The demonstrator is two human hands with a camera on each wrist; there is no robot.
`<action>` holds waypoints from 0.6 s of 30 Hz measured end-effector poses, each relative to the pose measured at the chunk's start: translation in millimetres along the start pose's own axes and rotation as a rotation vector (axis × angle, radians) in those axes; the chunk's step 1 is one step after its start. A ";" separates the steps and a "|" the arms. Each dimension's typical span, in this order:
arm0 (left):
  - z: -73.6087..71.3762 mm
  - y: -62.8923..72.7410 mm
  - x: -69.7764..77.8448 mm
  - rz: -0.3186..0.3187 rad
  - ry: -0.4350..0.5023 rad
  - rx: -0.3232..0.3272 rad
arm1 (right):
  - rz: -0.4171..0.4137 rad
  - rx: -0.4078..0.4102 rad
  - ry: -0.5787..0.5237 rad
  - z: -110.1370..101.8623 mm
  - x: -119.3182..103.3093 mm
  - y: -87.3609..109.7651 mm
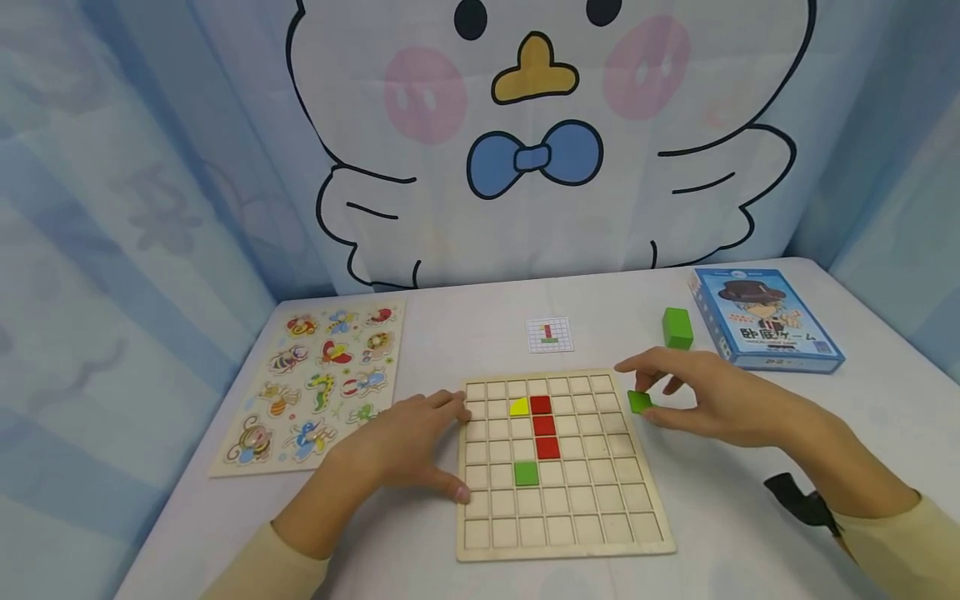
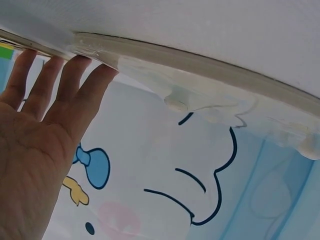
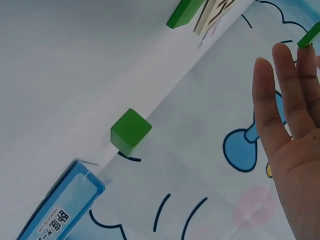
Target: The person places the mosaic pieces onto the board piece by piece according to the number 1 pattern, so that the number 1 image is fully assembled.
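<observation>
A wooden grid board [image 1: 566, 553] lies on the table with red squares [image 1: 544, 425], a yellow piece [image 1: 519, 407] and a green square [image 1: 527, 473] in its cells. My left hand [image 1: 401, 446] rests against the board's left edge, thumb and fingers spread apart. Just off the board's right edge, my right hand [image 1: 701, 396] pinches a small green block [image 1: 640, 402] between thumb and fingers. In the right wrist view, that green block [image 3: 310, 36] shows at the fingertips; another green piece [image 3: 185, 12] appears near a wooden edge.
Behind the board lies a small printed grid card [image 1: 550, 335]. A taller green block [image 1: 677, 327] stands beside a blue box [image 1: 768, 321] at the back right. An insect-and-animal picture board [image 1: 307, 392] lies left. A black strap [image 1: 798, 500] hangs near my right sleeve.
</observation>
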State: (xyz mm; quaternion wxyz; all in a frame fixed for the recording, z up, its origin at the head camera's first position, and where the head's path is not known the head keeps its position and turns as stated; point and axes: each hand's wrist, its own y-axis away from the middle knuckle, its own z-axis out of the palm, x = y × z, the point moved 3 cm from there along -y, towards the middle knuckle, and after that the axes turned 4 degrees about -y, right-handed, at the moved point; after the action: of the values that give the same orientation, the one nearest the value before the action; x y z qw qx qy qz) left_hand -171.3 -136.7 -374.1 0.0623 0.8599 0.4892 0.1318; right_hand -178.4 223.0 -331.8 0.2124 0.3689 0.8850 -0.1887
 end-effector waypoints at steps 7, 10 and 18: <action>0.7 -1.9 0.7 -0.003 -0.003 -0.005 | -0.023 0.010 -0.030 1.5 -5.7 -5.3; 0.7 -1.9 0.7 -0.005 0.004 -0.009 | -0.036 0.005 -0.050 5.9 -7.3 -8.3; -0.5 -0.3 0.6 -0.019 0.004 -0.008 | -0.039 -0.078 -0.082 21.7 -17.6 -22.0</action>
State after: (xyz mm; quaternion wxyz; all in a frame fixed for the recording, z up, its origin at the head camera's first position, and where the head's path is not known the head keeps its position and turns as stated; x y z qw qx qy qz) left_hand -171.4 -136.0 -373.7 0.0663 0.8547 0.4970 0.1348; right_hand -178.3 187.8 -337.0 0.2589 0.3350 0.8893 -0.1729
